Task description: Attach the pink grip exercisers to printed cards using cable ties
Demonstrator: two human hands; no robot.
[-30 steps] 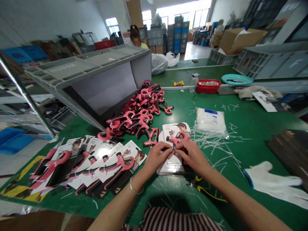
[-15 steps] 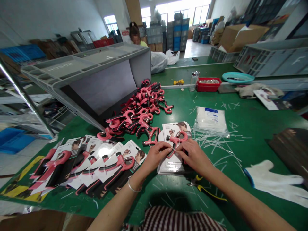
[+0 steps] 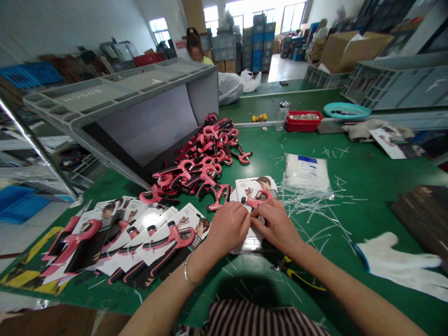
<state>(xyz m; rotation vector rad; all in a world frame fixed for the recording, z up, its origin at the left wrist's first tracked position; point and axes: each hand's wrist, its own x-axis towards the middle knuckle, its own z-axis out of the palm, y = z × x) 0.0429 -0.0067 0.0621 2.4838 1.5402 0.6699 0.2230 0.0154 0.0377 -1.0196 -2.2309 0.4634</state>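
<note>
A pink and black hand grip strengthener (image 3: 259,198) lies on a stack of printed cards (image 3: 252,245), partly covered by my hands. My left hand (image 3: 233,224) is closed over its lower part, back of the hand up, fingertips hidden. From the right, my right hand (image 3: 276,223) pinches close to the left fingertips. Whatever thin thing is between the fingers is too small to make out. Right of the stack, a plastic bag (image 3: 307,175) lies among loose white cable ties (image 3: 311,205). Yellow-and-black cutting pliers (image 3: 303,276) rest below my right wrist.
A heap of hand grips (image 3: 206,158) spills from a tipped grey crate (image 3: 133,88). Carded grips (image 3: 164,252) overlap at left. A white glove (image 3: 399,263), brown stacked pieces (image 3: 423,219), a red tray (image 3: 304,122) and a glass jar (image 3: 282,116) are around. A person (image 3: 196,46) is behind the crate.
My left hand has turned over and closed, its back now covering the grip's lower handle. My right hand stays beside it, still pinching. The grip and card stack remain in place.
</note>
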